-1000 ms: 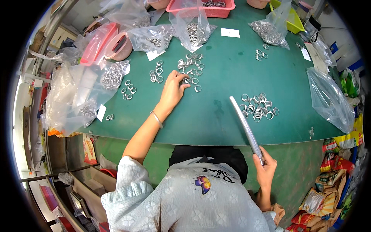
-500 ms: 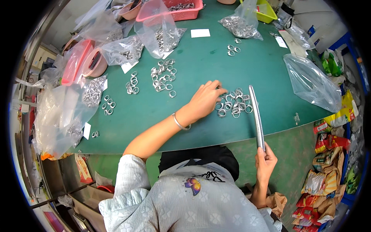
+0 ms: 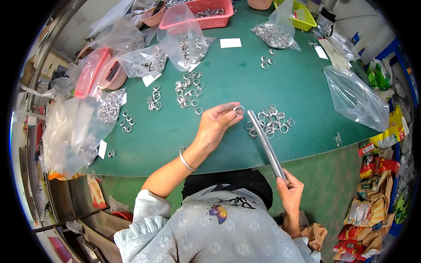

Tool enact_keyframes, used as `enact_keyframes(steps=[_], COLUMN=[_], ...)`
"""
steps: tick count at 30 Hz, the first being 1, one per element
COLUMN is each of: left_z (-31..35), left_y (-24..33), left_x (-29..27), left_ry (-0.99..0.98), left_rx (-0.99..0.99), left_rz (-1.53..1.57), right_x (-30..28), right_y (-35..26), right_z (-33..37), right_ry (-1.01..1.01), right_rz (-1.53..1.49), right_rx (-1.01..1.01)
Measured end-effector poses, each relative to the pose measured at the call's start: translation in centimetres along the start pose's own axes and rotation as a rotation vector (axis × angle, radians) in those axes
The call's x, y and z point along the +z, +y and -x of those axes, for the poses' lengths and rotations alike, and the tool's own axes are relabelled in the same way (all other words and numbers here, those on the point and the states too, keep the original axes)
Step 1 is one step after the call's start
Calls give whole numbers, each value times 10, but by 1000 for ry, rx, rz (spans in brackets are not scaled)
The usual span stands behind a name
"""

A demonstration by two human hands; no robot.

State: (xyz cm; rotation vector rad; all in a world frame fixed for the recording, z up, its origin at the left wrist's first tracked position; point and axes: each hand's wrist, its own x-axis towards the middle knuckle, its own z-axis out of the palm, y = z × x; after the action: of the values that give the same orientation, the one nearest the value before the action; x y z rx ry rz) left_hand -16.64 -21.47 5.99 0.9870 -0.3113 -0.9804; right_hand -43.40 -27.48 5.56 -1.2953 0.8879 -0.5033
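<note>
My left hand (image 3: 214, 126) pinches a silver ring (image 3: 239, 111) between thumb and fingers, raised over the green table. A long metal ring mandrel (image 3: 268, 147) is gripped at its lower end by my right hand (image 3: 290, 189), near the table's front edge. Its narrow tip points up and left, close to the held ring but apart from it. Beyond the mandrel lies a loose pile of silver rings (image 3: 277, 118), partly covered by the rod. Left of my left hand, another group of rings (image 3: 189, 93) is spread on the tabletop.
Smaller ring clusters (image 3: 154, 100) lie to the left, near clear bags of rings (image 3: 112, 105). A pink basket (image 3: 219, 19) and a yellow-green basket (image 3: 307, 22) stand at the back. An empty-looking plastic bag (image 3: 355, 98) rests on the right of the green table (image 3: 228, 74).
My left hand has drawn back from the pile, lifting one ring. My right hand has moved left, and the mandrel has tilted left towards that ring.
</note>
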Motion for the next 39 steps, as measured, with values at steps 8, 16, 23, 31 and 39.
enact_keyframes(steps=[8, 16, 23, 31, 39], left_z=[19, 32, 47, 46, 54], left_y=[-14, -17, -10, 2, -12], left_x=[13, 23, 39, 19, 28], left_ry=[51, -110, -156, -323, -403], left_rx=[223, 290, 56, -163, -314], left_rz=[192, 132, 230, 28, 4], right_x=[8, 12, 13, 6, 14], right_y=[-6, -9, -19, -29, -32], right_z=[4, 7, 8, 12, 11], right_ry=[-40, -21, -38, -63, -118], right_rz=[102, 130, 281, 365, 383], right_rx=[-68, -96, -219, -311, -328])
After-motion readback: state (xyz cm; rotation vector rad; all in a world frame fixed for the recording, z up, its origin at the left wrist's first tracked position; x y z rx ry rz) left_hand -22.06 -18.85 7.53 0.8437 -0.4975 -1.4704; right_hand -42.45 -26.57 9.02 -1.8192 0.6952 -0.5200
